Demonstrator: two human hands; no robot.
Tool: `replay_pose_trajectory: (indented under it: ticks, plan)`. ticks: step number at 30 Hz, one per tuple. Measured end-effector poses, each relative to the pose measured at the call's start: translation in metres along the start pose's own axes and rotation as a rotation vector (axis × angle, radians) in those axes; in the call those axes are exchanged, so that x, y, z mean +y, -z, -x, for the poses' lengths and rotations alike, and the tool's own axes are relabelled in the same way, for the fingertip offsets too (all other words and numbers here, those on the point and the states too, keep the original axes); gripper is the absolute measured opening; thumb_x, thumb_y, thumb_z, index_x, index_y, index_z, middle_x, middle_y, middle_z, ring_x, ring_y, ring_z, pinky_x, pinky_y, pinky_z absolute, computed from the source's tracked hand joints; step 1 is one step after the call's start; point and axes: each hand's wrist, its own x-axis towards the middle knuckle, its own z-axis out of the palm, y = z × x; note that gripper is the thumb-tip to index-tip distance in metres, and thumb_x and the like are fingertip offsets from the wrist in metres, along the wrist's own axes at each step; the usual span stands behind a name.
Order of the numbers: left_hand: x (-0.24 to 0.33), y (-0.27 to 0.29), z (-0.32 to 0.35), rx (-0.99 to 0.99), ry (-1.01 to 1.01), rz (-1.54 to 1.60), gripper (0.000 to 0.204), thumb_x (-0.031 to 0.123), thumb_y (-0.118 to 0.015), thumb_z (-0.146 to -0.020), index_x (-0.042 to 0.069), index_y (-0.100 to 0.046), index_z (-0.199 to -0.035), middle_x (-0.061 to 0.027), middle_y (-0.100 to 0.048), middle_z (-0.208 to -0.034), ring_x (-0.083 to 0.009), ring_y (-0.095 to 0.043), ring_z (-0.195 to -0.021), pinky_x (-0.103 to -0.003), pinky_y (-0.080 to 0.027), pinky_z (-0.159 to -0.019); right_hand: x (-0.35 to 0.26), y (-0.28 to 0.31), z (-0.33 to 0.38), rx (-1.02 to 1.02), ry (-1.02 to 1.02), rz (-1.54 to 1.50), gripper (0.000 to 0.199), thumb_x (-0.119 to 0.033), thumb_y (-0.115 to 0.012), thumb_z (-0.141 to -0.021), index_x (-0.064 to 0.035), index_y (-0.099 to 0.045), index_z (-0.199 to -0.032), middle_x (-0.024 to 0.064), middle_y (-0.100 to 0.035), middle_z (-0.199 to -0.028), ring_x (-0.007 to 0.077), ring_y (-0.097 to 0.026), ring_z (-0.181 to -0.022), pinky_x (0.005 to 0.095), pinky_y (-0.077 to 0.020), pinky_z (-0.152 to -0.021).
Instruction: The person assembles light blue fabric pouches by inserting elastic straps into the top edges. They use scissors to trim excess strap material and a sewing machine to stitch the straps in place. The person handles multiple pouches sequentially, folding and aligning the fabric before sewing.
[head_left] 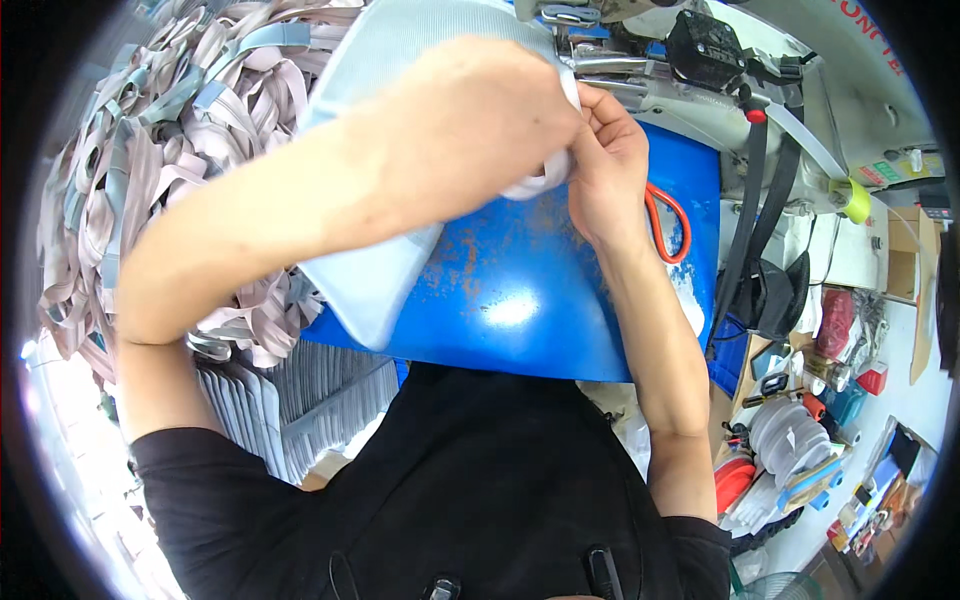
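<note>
A light blue-grey fabric panel lies slantwise on the blue tabletop, its upper part reaching up under the machine. My left hand crosses over the panel, slightly blurred, with its fingertips hidden behind its own back. Close beside it, my right hand pinches the white edge of the work, thumb against curled fingers. Beneath the two hands, a white strap bends in a loop. Just right of my right wrist are red-handled scissors, their blades out of sight.
A sewing machine with metal parts and a black box stands at the upper right. Pale pink and grey straps form a big heap on the left. Stacked grey panels sit below it. Shelved spools are at far right.
</note>
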Motion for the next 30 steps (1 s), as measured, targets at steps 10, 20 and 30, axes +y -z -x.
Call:
replay_pose_trajectory:
  ticks: [10, 20, 30]
  plan:
    - [0.052, -0.033, 0.018, 0.329, 0.475, 0.596, 0.055, 0.024, -0.078, -0.077, 0.004, -0.067, -0.127, -0.0264, -0.066, -0.108, -0.0350, -0.069, -0.097, -0.041, -0.056, -0.081, 0.000, 0.002, 0.013, 0.010, 0.000, -0.029, 0.028, -0.003, -0.062, -0.101, 0.0039, -0.064, -0.128, 0.0110, -0.075, -0.110, 0.0129, -0.070, -0.098, 0.0256, -0.0549, -0.085]
    - [0.097, -0.007, 0.119, -0.055, 0.130, 0.214, 0.078, 0.012, -0.071, -0.076, 0.026, -0.056, -0.151, -0.0072, -0.049, -0.090, -0.0226, -0.059, -0.080, -0.032, -0.054, -0.059, -0.011, 0.000, 0.047, 0.010, -0.105, -0.090, 0.030, -0.007, -0.059, -0.103, 0.0050, -0.062, -0.131, 0.0106, -0.076, -0.108, 0.0107, -0.071, -0.091, 0.0239, -0.0556, -0.079]
    - [0.041, 0.018, 0.076, -0.082, -0.013, 0.056, 0.064, 0.016, -0.065, -0.085, 0.024, -0.056, -0.148, -0.0063, -0.049, -0.088, -0.0195, -0.062, -0.067, -0.031, -0.054, -0.052, -0.011, 0.001, 0.056, 0.035, -0.039, -0.114, 0.030, -0.010, -0.056, -0.107, 0.0056, -0.061, -0.132, 0.0096, -0.076, -0.106, 0.0088, -0.071, -0.085, 0.0220, -0.0569, -0.072]
